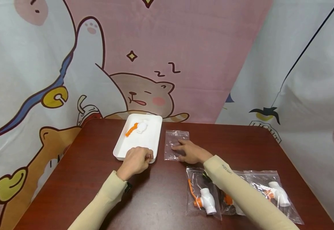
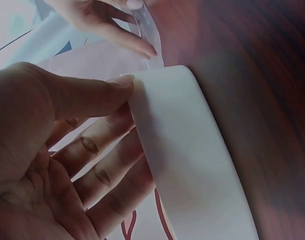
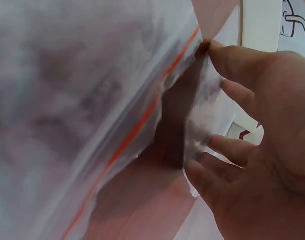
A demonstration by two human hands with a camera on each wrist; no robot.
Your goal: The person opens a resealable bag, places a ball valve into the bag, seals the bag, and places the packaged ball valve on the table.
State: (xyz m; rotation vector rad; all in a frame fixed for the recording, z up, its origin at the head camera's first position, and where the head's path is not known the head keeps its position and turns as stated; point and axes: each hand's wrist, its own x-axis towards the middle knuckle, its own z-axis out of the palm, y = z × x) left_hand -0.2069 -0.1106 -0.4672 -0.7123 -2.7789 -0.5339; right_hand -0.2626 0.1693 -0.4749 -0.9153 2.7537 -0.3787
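My left hand [image 1: 136, 162] pinches the near rim of a white plastic tray [image 1: 119, 150]; in the left wrist view the thumb lies against the tray wall [image 2: 187, 150] and the other fingers reach behind it. Inside the tray lies a white plastic ball valve [image 1: 142, 127] with an orange handle [image 1: 131, 129]. To the right of the tray, a clear zip bag [image 1: 172, 137] lies flat on the table. On this bag rests my right hand [image 1: 192, 151], its fingers spread. The right wrist view shows thumb and fingertips touching the bag's edge [image 3: 202, 117].
Near the right forearm lie several clear bags. One holds a white valve with orange handle [image 1: 207, 201], another a similar valve [image 1: 280, 194]; the forearm partly covers a further bag [image 1: 228, 207]. A cartoon-printed cloth [image 1: 201, 64] hangs behind the brown table [image 1: 161, 198].
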